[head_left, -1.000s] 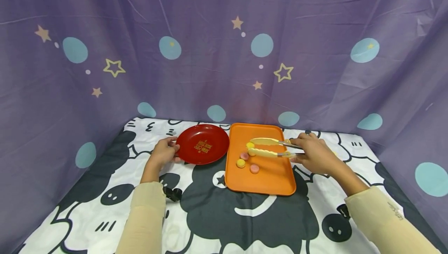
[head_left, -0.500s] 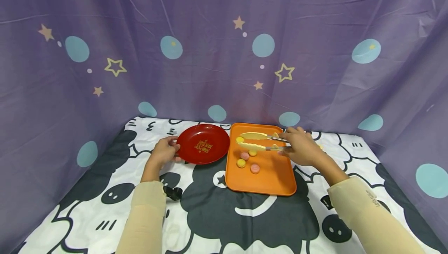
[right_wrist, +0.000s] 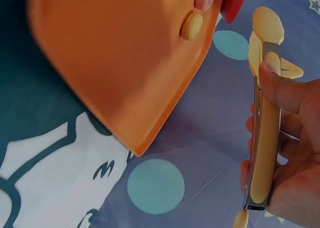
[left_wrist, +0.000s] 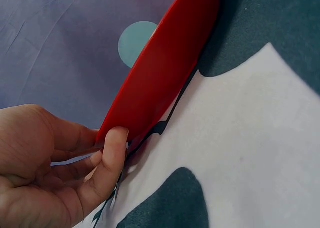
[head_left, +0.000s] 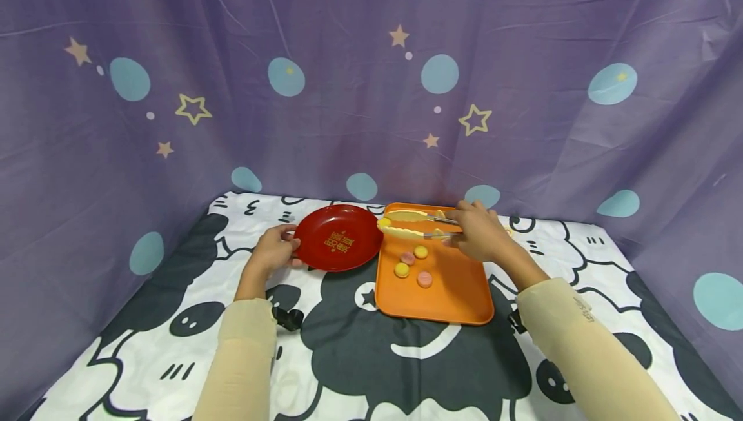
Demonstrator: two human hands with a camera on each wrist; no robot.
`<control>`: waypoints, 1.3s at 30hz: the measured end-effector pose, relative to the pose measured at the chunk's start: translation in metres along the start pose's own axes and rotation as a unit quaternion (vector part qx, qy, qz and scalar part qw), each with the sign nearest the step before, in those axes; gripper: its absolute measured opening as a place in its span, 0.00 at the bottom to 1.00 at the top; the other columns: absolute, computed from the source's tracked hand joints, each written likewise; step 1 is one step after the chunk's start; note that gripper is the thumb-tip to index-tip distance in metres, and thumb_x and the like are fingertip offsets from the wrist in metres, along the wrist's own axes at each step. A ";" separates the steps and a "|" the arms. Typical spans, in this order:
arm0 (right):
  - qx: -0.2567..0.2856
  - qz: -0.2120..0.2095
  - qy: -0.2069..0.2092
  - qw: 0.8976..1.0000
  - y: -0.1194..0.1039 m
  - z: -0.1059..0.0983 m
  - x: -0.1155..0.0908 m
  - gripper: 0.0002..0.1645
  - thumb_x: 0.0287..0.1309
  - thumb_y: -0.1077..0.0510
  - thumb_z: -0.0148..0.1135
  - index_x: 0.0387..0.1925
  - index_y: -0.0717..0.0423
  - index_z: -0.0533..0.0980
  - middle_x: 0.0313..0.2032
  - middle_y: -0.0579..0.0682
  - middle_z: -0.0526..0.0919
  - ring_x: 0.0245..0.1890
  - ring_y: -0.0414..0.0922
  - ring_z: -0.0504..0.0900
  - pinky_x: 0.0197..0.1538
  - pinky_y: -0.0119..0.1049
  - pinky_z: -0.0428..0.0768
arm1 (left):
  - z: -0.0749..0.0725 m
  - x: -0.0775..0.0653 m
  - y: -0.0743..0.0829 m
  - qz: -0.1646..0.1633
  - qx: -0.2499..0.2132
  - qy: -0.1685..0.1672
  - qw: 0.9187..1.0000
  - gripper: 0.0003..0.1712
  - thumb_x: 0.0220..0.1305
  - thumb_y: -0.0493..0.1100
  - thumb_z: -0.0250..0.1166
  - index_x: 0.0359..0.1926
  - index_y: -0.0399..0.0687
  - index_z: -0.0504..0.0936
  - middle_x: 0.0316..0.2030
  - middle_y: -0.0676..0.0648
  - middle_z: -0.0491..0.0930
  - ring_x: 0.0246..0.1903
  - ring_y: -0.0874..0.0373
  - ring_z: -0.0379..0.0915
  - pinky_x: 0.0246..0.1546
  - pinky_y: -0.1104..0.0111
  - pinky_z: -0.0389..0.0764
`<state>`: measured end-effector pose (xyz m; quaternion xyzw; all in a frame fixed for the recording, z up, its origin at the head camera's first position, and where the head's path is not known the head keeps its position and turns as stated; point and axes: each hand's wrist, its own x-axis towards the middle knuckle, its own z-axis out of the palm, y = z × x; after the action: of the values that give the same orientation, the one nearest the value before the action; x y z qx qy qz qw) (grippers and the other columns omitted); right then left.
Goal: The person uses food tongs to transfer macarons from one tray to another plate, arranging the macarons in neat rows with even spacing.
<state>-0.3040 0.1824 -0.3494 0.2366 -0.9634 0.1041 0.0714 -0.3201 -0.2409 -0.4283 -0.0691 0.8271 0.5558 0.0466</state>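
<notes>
My left hand (head_left: 274, 248) pinches the left rim of a red plate (head_left: 313, 247) with gold print in its middle; in the left wrist view, thumb and fingers clasp the edge of the plate (left_wrist: 160, 72). Over the back of an orange tray (head_left: 453, 292), my right hand (head_left: 478, 231) grips yellow-tipped tongs (head_left: 432, 235) pointing left. A yellow macaron (head_left: 384, 223) sits between the tong tips, at the plate's right edge. Two yellow macarons, one (head_left: 402, 270) nearer and one (head_left: 420, 252) farther, lie on the tray with two pink macarons (head_left: 425, 279).
A sheep-print cloth (head_left: 360, 401) covers the table. Tray and plate stand side by side at its back. Behind them hangs a purple curtain (head_left: 348, 118) with stars and blue ovals. A black wrist camera (head_left: 288, 319) shows by the left sleeve.
My right hand has moved left with the tongs, carrying the yellow macaron from over the tray to the plate's edge. My left hand keeps its hold on the plate.
</notes>
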 end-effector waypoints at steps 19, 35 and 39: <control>-0.001 0.002 -0.043 0.999 -0.030 0.022 0.039 0.35 0.60 0.47 0.75 0.66 0.54 0.77 0.53 0.53 0.77 0.50 0.55 0.69 0.48 0.52 0.70 | -0.003 -0.001 0.000 -0.003 0.008 0.000 1.000 0.28 0.75 0.34 0.55 0.73 0.36 0.65 0.56 0.33 0.69 0.30 0.56 0.81 0.32 0.66 0.89; -0.034 0.035 -0.078 0.996 -0.036 0.030 0.055 0.35 0.60 0.46 0.74 0.66 0.50 0.77 0.56 0.52 0.76 0.56 0.55 0.69 0.58 0.56 0.71 | -0.002 0.000 0.004 -0.009 0.006 -0.003 1.000 0.28 0.75 0.34 0.55 0.73 0.36 0.65 0.56 0.34 0.69 0.30 0.56 0.81 0.32 0.66 0.89; -0.044 0.037 -0.089 0.994 -0.039 0.027 0.059 0.33 0.60 0.46 0.74 0.65 0.50 0.78 0.56 0.52 0.76 0.56 0.56 0.68 0.58 0.56 0.70 | -0.002 -0.001 0.004 -0.005 0.007 -0.003 1.000 0.29 0.75 0.33 0.54 0.74 0.35 0.64 0.56 0.33 0.69 0.30 0.56 0.81 0.31 0.66 0.89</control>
<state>-0.3400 0.1162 -0.3581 0.2055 -0.9777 0.0427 -0.0080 -0.3200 -0.2417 -0.4239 -0.0714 0.8306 0.5498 0.0526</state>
